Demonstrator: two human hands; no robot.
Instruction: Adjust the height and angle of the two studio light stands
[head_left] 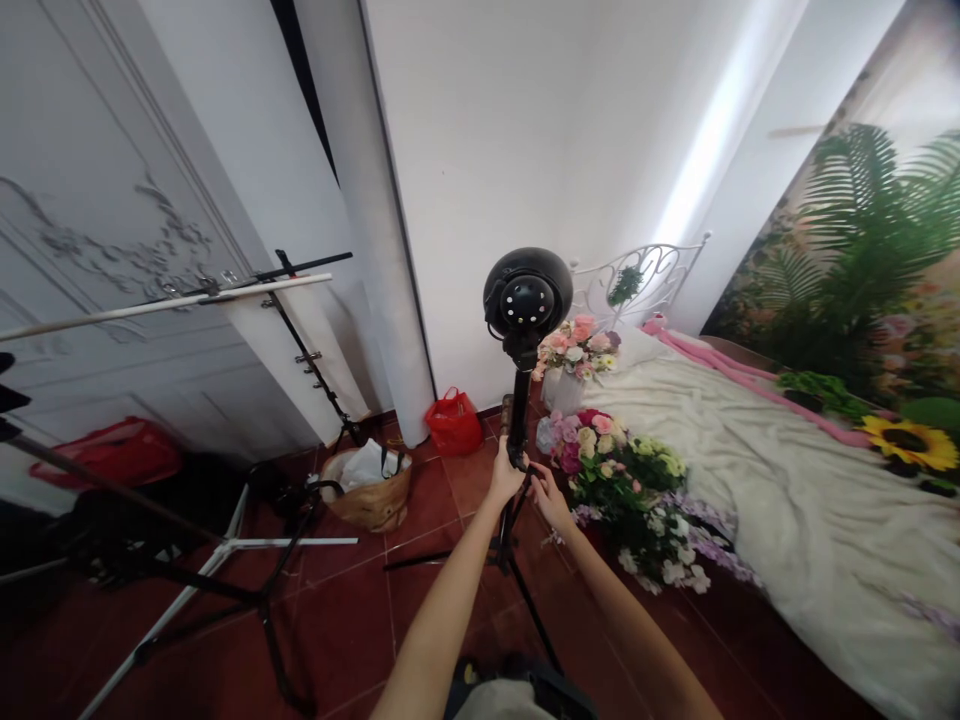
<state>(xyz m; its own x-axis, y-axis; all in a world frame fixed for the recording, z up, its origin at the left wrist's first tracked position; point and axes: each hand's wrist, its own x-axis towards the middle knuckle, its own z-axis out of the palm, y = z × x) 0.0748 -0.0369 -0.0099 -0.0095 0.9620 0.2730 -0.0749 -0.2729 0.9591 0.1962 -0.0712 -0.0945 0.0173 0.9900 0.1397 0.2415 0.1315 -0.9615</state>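
Observation:
A black lamp head (527, 300) with a round dish tops a black stand (519, 410) in the middle of the view. My left hand (508, 472) is wrapped round the stand's upright below the lamp. Just to its right, my right hand (548, 497) touches the stand near a joint, its fingers bent; whatever they pinch is too small to make out. The stand's thin legs spread over the red floor tiles beneath my forearms.
Flower bunches (600, 460) lie right of the stand, beside a bed with a cream cover (780, 500). A red bag (454, 422) and a wicker basket (375, 500) stand on the floor to the left. Further left are light stands with spread legs (259, 595).

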